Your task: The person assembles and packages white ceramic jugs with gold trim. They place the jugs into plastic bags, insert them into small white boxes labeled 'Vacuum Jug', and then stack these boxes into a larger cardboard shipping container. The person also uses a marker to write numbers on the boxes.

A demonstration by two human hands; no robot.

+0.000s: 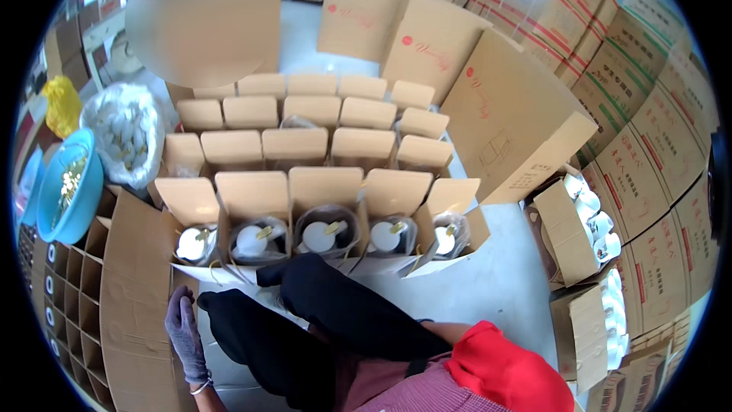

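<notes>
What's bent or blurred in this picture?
Head view: stacked cartons curve toward the right rim from fisheye distortion; a smooth oval blur covers the upper left; the front open boxes and gloved left hand look fairly sharp.

Front cartons (326,189): brown, open, flaps raised, in a row across frame centre.
White-topped items (316,237): five, one per carton (bagged in clear plastic).

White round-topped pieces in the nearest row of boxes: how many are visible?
5, left to right: far-left piece, second piece, middle piece, fourth piece and far-right piece. More may be hidden lower down or behind the raised flaps.
</notes>
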